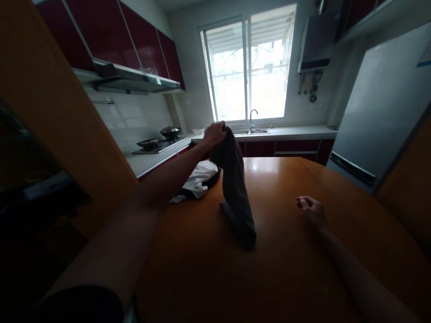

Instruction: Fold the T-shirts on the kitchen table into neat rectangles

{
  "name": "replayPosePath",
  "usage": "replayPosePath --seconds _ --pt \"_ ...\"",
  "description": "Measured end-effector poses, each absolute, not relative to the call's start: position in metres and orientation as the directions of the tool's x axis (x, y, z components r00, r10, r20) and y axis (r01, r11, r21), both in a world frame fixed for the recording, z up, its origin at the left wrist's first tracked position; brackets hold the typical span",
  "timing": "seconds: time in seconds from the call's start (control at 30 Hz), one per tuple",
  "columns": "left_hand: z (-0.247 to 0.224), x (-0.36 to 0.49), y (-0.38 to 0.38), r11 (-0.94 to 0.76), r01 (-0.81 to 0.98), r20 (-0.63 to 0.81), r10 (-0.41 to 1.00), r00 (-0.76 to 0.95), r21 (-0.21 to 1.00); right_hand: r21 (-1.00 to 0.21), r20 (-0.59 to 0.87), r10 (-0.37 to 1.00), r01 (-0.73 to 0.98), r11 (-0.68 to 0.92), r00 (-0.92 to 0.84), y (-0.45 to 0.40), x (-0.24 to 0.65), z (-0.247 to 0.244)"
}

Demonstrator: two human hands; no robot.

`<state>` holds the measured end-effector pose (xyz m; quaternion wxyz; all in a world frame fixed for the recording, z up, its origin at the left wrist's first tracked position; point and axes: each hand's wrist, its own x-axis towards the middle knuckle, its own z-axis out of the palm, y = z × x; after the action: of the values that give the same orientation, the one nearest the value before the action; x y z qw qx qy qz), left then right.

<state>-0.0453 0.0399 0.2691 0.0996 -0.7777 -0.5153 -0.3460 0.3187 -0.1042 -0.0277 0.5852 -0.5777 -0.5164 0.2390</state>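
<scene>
My left hand (215, 133) is raised over the wooden table (286, 260), its fingers closed on the top of a dark grey garment (235, 179). The cloth hangs down long and narrow, and its lower end is doubled on the tabletop. Whether it is trousers or a top, I cannot tell. Over the right side of the table is my right hand (312, 211), apart from the cloth, its fingers curled in with nothing visible in them. Behind the left forearm lies a crumpled white and black heap of clothing (200, 177), partly hidden by the arm.
Past the table runs a counter with a sink (259, 131) and tap below a window. On the left, a wok (170, 131) and a pan (148, 143) sit on the hob. A fridge (380, 103) stands at right, and a wooden post (63, 98) rises at left.
</scene>
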Motion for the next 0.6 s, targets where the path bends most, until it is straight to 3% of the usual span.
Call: replayPosePath --seconds 0.07,0.13,0.2,0.27,0.4,0.47,0.6 --pt "0.335 -0.059 0.066 -0.461 0.839 0.791 0.608 0.062 0.289 -0.921 0.310 0.895 0.336 0.198 0.321 -0.102 0.319 -0.035" --pt "0.385 -0.077 0.078 -0.494 0.818 0.872 0.489 -0.018 0.294 -0.911 0.298 0.910 0.370 0.181 0.288 -0.100 0.317 -0.039" --pt "0.412 -0.099 0.078 -0.504 0.826 0.913 0.407 -0.030 0.252 -0.895 0.293 0.923 0.410 0.173 0.249 -0.100 0.313 -0.040" --pt "0.412 -0.124 0.069 -0.462 0.844 0.905 0.420 -0.062 0.272 -0.876 0.287 0.935 0.453 0.169 0.207 -0.101 0.309 -0.041" --pt "0.350 -0.170 0.027 -0.307 0.899 0.763 0.644 -0.047 0.314 -0.829 0.293 0.943 0.532 0.170 0.156 -0.102 0.304 -0.042" --pt "0.303 -0.188 0.000 -0.232 0.935 0.529 0.847 0.059 0.267 -0.817 0.296 0.943 0.551 0.169 0.150 -0.102 0.302 -0.043" --pt "0.215 -0.212 -0.042 -0.167 0.958 0.172 0.977 0.128 0.234 -0.802 0.280 0.948 0.579 0.144 0.151 -0.099 0.300 -0.048"
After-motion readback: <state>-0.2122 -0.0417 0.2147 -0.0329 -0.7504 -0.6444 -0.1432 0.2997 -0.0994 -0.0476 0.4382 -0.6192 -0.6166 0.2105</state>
